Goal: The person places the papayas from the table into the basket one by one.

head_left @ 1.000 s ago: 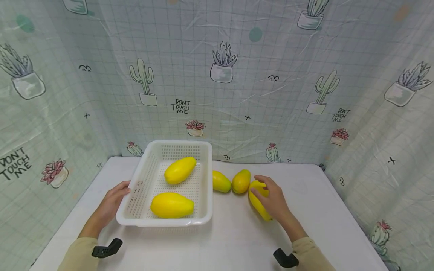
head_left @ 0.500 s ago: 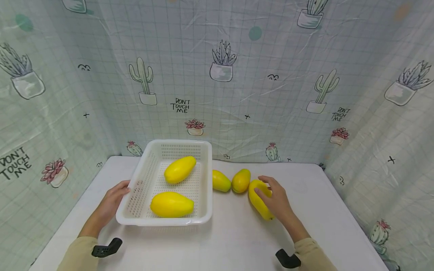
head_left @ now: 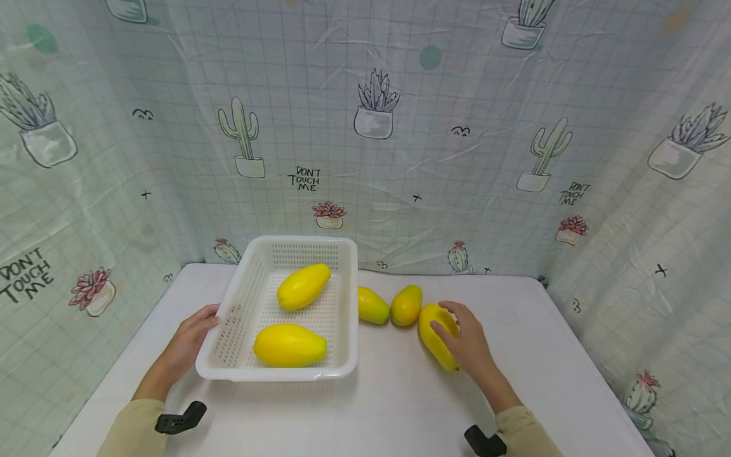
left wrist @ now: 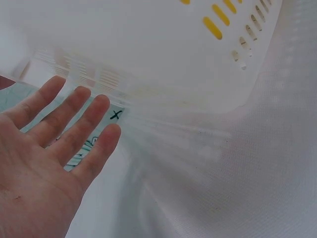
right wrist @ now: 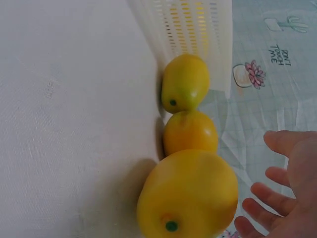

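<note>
A white plastic basket (head_left: 348, 330) stands on the table's left half, holding two yellow papayas, one behind (head_left: 303, 287) and one in front (head_left: 290, 346). At its left side is my left hand (head_left: 185, 343); in the left wrist view its fingers (left wrist: 81, 126) are straight, with tips against the basket wall (left wrist: 163, 64). To the right lies another large papaya (head_left: 435, 346), stem spot visible in the right wrist view. My right hand (head_left: 469, 339) hovers over its right side, fingers spread and loosely bent, holding nothing. Two mangoes, one greenish (head_left: 374, 306) and one yellow-orange (head_left: 407, 305), lie between papaya and basket.
The white table (head_left: 400, 412) is backed by a patterned curtain (head_left: 417, 165) that also hangs along both sides. The greenish mango lies against the basket's right side. A black wrist device (head_left: 181, 419) sits at the left cuff, another (head_left: 484, 441) at the right.
My right hand has shifted slightly right, uncovering more of the papaya beside it. The left hand, the basket and the fruits stay where they were.
</note>
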`<state>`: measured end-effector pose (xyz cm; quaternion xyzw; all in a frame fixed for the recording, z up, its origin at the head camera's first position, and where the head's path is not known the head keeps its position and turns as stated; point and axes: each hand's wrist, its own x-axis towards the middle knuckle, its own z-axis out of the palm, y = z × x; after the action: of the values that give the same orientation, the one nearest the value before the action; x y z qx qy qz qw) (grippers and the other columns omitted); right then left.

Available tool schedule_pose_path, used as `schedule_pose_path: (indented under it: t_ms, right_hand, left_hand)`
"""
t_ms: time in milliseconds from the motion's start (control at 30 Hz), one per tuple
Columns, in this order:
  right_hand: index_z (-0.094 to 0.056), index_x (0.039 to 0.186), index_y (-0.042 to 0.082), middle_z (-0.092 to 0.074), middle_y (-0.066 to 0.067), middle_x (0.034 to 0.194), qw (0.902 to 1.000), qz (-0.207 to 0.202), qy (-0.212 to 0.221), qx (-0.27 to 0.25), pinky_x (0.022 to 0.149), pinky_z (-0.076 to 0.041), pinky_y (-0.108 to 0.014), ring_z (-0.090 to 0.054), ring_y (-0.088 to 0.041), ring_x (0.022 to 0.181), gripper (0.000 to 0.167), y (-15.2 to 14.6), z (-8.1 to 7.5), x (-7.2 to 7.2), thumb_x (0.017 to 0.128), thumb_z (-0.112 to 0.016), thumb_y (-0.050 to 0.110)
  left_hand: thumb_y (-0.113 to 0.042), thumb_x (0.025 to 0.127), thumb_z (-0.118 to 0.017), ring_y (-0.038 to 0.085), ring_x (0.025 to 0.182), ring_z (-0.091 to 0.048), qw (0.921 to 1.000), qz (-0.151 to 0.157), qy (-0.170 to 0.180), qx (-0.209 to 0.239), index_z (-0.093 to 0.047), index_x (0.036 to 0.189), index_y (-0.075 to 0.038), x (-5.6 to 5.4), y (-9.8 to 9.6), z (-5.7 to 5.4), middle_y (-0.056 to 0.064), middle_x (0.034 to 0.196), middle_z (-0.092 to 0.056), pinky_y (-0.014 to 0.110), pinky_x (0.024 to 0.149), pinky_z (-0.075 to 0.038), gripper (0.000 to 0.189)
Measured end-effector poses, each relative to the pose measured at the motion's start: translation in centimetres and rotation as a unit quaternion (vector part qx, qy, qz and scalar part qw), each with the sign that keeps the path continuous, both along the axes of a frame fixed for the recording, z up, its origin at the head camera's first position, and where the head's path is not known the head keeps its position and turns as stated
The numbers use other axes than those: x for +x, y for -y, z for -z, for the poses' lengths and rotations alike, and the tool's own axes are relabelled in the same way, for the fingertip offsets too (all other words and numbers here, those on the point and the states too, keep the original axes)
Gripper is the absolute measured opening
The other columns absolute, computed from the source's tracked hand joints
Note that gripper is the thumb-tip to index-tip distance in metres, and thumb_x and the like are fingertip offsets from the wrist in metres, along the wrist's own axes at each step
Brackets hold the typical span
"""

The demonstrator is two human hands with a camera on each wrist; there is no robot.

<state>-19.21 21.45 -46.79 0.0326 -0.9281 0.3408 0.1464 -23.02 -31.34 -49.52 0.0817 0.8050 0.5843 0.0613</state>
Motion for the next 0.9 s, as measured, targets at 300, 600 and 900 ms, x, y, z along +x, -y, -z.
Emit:
schedule_pose_path:
  t_ms: [300, 600, 900]
  right_hand:
    - [-0.051, 0.132, 0.012, -0.048, -0.011, 0.140, 0.9998, 0.007, 0.016, 0.007, 0.105, -0.041, -0.055, -0.047, -0.033, 0.128, 0.048, -0.3, 0.9, -0.1, 0.090, -0.068, 0.029]
    - [-0.049, 0.134, 0.011, -0.046, -0.012, 0.142, 0.9992, 0.017, 0.034, 0.016, 0.108, -0.037, -0.055, -0.045, -0.033, 0.130, 0.051, -0.6, 1.4, -0.1, 0.091, -0.066, 0.032]
    - [-0.038, 0.144, 0.010, -0.042, -0.015, 0.146, 0.9964, 0.036, 0.076, 0.010, 0.110, -0.035, -0.054, -0.042, -0.035, 0.132, 0.063, -0.7, 1.5, 0.1, 0.092, -0.064, 0.034]
  left_hand:
    - [-0.044, 0.103, -0.033, -0.008, 0.106, -0.055, 1.0000, 0.003, 0.001, 0.003, -0.031, 0.147, -0.006, 0.0, 0.0, -0.1, -0.018, 0.127, -0.050, 0.017, 0.087, -0.048, 0.058]
    - [-0.043, 0.103, -0.033, -0.009, 0.106, -0.056, 1.0000, 0.002, 0.003, 0.008, -0.031, 0.147, -0.006, 0.0, 0.1, 0.0, -0.021, 0.124, -0.051, 0.017, 0.087, -0.048, 0.058]
    - [-0.043, 0.104, -0.033, -0.007, 0.106, -0.056, 0.9999, 0.002, 0.002, 0.011, -0.033, 0.146, -0.007, 0.0, 0.0, -0.1, -0.020, 0.124, -0.052, 0.017, 0.086, -0.048, 0.056]
